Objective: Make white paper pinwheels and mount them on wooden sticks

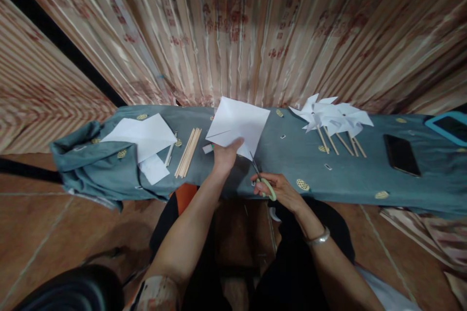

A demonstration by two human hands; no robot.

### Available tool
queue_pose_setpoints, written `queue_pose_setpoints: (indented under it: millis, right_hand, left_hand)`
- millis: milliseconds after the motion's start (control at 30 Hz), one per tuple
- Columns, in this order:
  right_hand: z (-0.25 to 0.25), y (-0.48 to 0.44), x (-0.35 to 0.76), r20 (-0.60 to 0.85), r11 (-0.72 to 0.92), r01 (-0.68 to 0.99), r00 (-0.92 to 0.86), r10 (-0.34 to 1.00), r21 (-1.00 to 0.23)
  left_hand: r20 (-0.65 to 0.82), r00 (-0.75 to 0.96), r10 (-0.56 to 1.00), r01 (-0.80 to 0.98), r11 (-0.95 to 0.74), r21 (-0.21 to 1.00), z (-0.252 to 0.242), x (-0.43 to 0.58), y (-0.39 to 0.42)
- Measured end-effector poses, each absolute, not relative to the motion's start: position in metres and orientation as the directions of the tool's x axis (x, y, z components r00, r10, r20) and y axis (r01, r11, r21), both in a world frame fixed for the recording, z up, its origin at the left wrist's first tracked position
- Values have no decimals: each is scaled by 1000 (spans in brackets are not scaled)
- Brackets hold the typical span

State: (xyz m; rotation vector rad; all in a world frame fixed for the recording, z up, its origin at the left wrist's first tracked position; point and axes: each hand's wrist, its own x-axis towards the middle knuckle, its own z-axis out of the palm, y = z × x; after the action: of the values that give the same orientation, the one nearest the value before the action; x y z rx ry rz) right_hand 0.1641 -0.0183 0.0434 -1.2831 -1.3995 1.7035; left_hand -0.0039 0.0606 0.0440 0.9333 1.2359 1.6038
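Note:
My left hand (pixel 225 155) pinches the lower edge of a white square paper sheet (pixel 239 124) and holds it up over the teal cloth-covered bench (pixel 292 155). My right hand (pixel 279 189) is closed round green-handled scissors (pixel 263 180). The blades point up toward the sheet's lower right edge. A silver bangle sits on my right wrist.
More white paper sheets (pixel 144 136) lie at the left, with a pen (pixel 170 152) and a bundle of wooden sticks (pixel 188 151) beside them. Finished white paper pinwheels (pixel 330 116) on sticks lie at the right. A black phone (pixel 401 154) and a teal-cased tablet (pixel 450 126) follow. Curtains hang behind.

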Motion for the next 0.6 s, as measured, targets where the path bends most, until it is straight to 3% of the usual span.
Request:
queue_pose_setpoints:
  millis: [600]
  right_hand:
    - [39,-17,166,-302,-275,123,-369,879,-953]
  left_hand:
    - [67,-286,956,-181,-122,976,44,1,57]
